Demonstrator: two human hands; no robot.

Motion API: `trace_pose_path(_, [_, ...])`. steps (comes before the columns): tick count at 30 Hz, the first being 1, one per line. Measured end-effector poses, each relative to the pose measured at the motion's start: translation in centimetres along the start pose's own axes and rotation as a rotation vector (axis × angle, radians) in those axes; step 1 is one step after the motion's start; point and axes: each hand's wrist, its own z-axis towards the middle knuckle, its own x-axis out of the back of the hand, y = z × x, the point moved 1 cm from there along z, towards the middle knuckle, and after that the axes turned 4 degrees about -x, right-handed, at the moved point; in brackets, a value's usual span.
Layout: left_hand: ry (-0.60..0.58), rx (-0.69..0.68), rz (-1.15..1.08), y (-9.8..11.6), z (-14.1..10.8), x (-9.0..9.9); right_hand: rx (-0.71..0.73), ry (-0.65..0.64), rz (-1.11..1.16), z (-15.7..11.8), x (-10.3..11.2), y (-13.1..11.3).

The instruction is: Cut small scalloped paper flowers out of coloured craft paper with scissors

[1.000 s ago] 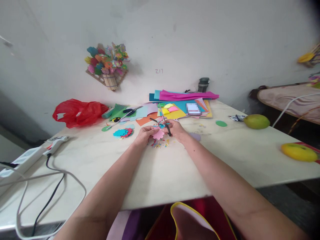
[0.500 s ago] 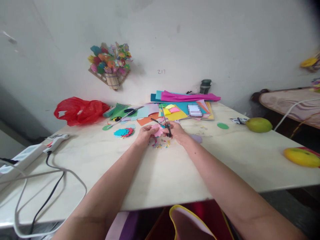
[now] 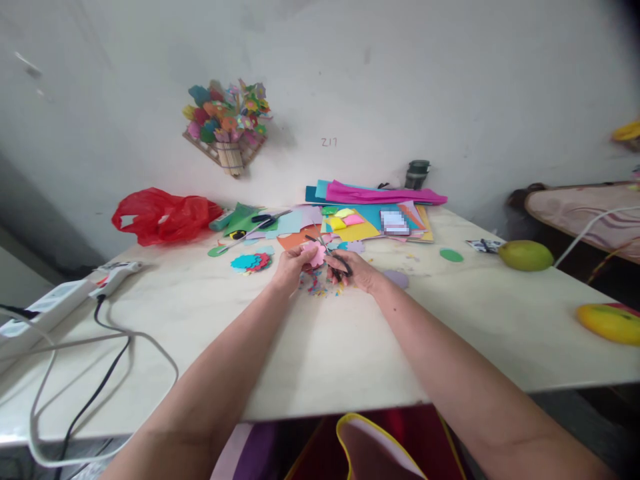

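Note:
Between thumb and fingers, my left hand [image 3: 293,267] pinches a pink scalloped paper flower [image 3: 315,255]. My right hand [image 3: 357,270] grips black-handled scissors [image 3: 341,265], their blades parted at the flower's right edge. Small coloured paper scraps [image 3: 320,287] lie scattered under both hands. To the left of my left hand rests a pile of blue and red scalloped paper flowers [image 3: 249,262]. A lilac paper disc [image 3: 397,279] lies beside my right wrist, and pale lilac paper flowers [image 3: 355,247] show just behind the scissors.
Coloured paper sheets [image 3: 367,232], a pixelated phone-like rectangle [image 3: 395,223] and a second pair of scissors [image 3: 265,219] lie farther back. A red plastic bag [image 3: 163,217] stands back left. Power strips [image 3: 55,303] with cables are at left, green mango-like fruit [image 3: 526,255] at right.
The scissors have swung in my right hand, with their blades now angled left toward the pink flower. My left hand still holds the flower. The view has shifted slightly.

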Motion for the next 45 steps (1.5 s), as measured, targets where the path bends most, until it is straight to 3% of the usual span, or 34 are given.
trace_pose_path(18, [0.095,-0.007,-0.067,-0.36,0.22,-0.04,-0.003,0.032,-0.121,-0.08,-0.17,0.01])
trace_pose_path(45, [0.095,0.024,-0.105,-0.38,0.24,-0.03,-0.013,0.034,-0.053,0.08,-0.30,0.06])
